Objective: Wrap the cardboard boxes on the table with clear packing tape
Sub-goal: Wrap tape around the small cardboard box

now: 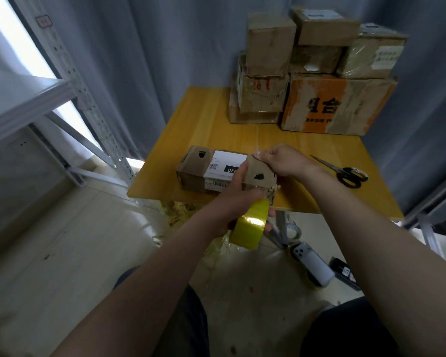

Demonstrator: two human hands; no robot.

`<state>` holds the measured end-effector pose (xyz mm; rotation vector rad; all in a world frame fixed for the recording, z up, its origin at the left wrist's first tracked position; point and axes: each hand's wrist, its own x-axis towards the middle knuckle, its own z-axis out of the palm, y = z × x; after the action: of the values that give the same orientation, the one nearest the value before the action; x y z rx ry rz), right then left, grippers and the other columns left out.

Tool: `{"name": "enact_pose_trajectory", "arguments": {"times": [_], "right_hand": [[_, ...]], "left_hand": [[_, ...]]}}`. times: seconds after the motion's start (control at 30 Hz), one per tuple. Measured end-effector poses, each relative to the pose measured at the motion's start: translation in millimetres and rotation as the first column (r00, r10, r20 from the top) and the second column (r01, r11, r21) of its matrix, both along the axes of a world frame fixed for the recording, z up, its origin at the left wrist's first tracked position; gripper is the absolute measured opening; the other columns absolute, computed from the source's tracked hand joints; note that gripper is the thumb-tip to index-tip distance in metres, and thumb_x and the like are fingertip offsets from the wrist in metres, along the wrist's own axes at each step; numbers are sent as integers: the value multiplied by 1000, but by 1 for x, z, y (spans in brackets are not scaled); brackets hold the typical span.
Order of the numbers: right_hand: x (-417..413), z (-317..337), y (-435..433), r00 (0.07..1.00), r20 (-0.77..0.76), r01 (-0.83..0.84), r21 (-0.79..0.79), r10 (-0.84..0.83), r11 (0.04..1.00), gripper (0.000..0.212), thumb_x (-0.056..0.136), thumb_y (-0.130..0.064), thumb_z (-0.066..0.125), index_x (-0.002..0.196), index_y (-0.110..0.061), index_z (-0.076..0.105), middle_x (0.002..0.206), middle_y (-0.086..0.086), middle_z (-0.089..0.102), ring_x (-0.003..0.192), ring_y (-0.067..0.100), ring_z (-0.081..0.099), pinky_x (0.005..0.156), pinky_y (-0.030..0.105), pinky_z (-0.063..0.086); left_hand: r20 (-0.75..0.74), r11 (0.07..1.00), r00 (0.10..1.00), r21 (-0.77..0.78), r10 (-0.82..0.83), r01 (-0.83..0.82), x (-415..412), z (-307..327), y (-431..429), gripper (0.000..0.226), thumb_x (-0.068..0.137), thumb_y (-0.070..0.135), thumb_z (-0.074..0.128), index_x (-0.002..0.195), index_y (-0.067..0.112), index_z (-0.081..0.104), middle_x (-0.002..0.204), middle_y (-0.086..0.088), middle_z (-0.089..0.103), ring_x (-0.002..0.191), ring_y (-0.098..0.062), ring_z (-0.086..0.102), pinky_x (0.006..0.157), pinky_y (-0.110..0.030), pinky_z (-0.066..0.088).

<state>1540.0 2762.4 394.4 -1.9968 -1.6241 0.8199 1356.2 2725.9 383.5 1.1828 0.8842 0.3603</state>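
Note:
A long cardboard box (pixel 204 171) with a white label lies near the front edge of the wooden table (pixel 204 119). My left hand (pixel 238 199) grips a yellowish roll of packing tape (pixel 250 228) just below and in front of the box's right end. My right hand (pixel 281 159) pinches the top right corner of the box, where a strip of tape seems to lie; the tape itself is hard to make out.
Several stacked cardboard boxes (pixel 317 73) fill the table's back right. Black-handled scissors (pixel 345 172) lie to the right of my right hand. A phone (pixel 312 264) and tape scraps lie on the floor below. A metal shelf frame (pixel 70 99) stands at left.

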Motion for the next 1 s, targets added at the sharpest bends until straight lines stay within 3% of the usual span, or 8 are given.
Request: {"name": "enact_pose_trajectory", "arguments": {"times": [0.1,0.17,0.4,0.57,0.7,0.77,0.9,1.0], "right_hand": [[-12,1,-8,970,221,-78,-92,97,993,53,109,-53,35,115,-9,63,108,11,63,114,32,58,86,37,46],[-17,-2,-16,942,321,-47,-164,99,985,62,106,-61,33,146,-14,41,150,15,40,143,38,31,112,53,35],[-10,-1,-43,976,187,-73,-222,116,972,96,97,-70,48,164,-33,-9,173,5,1,156,40,8,121,52,20],[-7,-16,-44,986,140,-80,-97,93,992,92,96,-68,51,165,-34,0,171,9,13,155,39,15,123,51,21],[4,-14,-35,970,153,-180,-65,188,981,98,86,-79,47,165,-37,8,172,0,16,158,33,13,126,50,14],[1,-8,-33,966,217,-130,-56,139,990,98,85,-80,53,163,-38,13,170,-1,24,153,36,19,121,54,24],[-15,2,-57,947,208,198,224,-245,954,54,93,-64,61,116,-15,52,113,6,62,105,31,59,83,45,51],[-21,7,-86,972,16,232,41,-233,972,59,100,-63,48,87,-8,66,77,8,71,70,30,69,64,42,57]], "left_hand": [[-8,1000,1000,-10,-3,3,-1,2,0,85,102,11,60,154,59,13,100,-24,76,73,-36,75,58,-43,61],[-14,1000,1000,-29,2,-3,-1,3,0,89,101,10,61,156,58,10,100,-24,75,69,-34,75,55,-40,60],[11,1000,1000,-30,6,-5,0,6,-2,89,101,6,61,157,56,12,118,-29,65,66,-29,74,53,-38,59],[11,997,998,-43,66,-66,4,10,-9,91,99,12,67,158,54,12,117,-24,68,80,-34,75,60,-45,63],[19,989,995,-113,100,-97,9,14,-22,96,104,20,61,156,57,-10,107,-26,75,73,-34,75,61,-44,64],[43,983,989,-128,140,-133,11,11,-25,91,105,21,58,157,56,-8,103,-24,76,75,-36,75,69,-48,64],[69,969,979,-172,194,-179,10,8,-26,81,108,15,46,158,56,-2,107,-25,76,79,-40,74,74,-54,62],[56,966,979,-185,196,-183,10,7,-25,81,105,8,41,158,57,3,123,-27,70,90,-43,73,73,-55,63]]}}
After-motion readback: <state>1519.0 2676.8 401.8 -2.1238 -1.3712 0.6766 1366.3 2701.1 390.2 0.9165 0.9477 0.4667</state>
